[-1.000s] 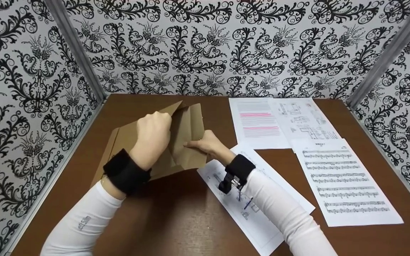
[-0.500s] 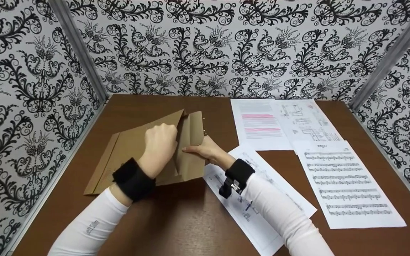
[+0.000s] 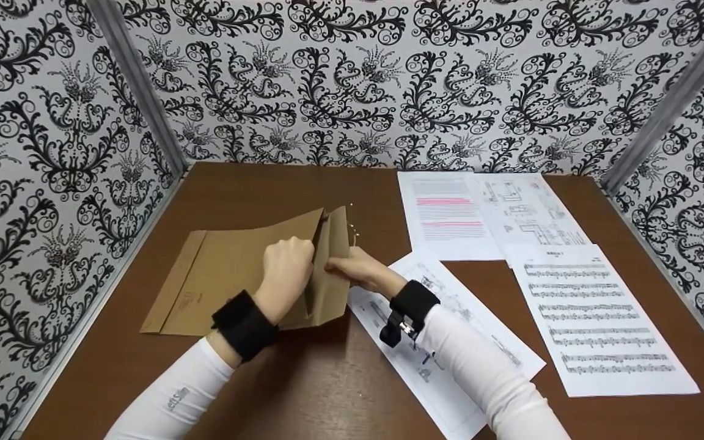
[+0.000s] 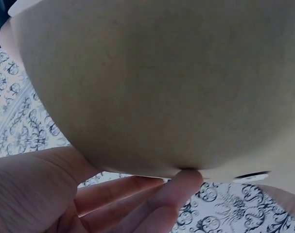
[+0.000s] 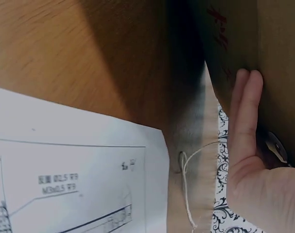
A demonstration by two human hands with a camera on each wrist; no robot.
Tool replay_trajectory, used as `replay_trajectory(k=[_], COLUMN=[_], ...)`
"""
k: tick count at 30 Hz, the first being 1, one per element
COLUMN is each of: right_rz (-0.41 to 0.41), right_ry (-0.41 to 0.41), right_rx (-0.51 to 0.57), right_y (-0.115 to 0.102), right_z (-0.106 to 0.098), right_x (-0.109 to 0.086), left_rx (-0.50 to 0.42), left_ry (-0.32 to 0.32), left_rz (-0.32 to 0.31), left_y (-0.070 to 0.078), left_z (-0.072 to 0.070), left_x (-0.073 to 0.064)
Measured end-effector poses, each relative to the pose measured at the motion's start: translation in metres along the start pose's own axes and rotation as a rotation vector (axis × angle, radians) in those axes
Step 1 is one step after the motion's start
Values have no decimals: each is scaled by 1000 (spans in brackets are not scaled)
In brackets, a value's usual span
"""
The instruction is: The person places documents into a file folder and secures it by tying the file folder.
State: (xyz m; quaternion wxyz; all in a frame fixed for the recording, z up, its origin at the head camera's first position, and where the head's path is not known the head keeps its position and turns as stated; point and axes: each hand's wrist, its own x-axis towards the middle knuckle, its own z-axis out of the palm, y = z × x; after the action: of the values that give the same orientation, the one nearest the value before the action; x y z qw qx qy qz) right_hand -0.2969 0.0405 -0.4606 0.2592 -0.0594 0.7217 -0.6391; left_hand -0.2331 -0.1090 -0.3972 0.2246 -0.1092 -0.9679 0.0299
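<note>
A brown kraft paper envelope point(image 3: 223, 269) lies across the left of the table, its mouth end lifted and spread apart. My left hand point(image 3: 286, 272) grips the near panel at the mouth; in the left wrist view its thumb and fingers point(image 4: 186, 187) meet at the paper's edge. My right hand point(image 3: 364, 270) holds the flap point(image 3: 333, 244), thumb on the inner face and the other fingers behind. Two straight fingers point(image 5: 247, 111) press on the outside of the paper in the right wrist view. A thin string point(image 5: 187, 179) hangs beside them. The envelope's inside is mostly hidden.
A printed drawing sheet point(image 3: 450, 342) lies beneath the right forearm. Farther right are a sheet with pink highlighted lines point(image 3: 443, 214), another drawing sheet point(image 3: 535, 208) and a sheet of music point(image 3: 602, 324). Patterned walls point(image 3: 352, 79) stand round the brown table point(image 3: 315, 385).
Both hands have lowered the envelope toward the table and moved slightly right. Its far-left end now lies flatter, and the mouth gap looks narrower. The loose sheets stay put.
</note>
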Motion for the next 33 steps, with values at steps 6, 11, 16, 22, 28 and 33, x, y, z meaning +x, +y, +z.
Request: replay_trajectory(k=[6, 11, 16, 22, 28, 33], right_rz=[9, 5, -1, 2, 19, 18], right_ry=[-20, 4, 20, 28, 52, 50], right_rx=[-13, -71, -91, -85, -67, -58], right_y=[7, 9, 9, 11, 11, 13], right_z=[-2, -4, -8, -15, -20, -21], right_x=[3, 4, 3, 1, 0, 0], left_rx=[35, -6, -31, -32, -8, 9], left_ry=[84, 84, 66, 57, 37, 35], left_rz=[38, 31, 13, 5, 2, 11], left_y=[0, 3, 6, 12, 18, 22], left_z=[14, 24, 35, 49, 60, 65], left_x=[-7, -6, -2, 0, -1, -3])
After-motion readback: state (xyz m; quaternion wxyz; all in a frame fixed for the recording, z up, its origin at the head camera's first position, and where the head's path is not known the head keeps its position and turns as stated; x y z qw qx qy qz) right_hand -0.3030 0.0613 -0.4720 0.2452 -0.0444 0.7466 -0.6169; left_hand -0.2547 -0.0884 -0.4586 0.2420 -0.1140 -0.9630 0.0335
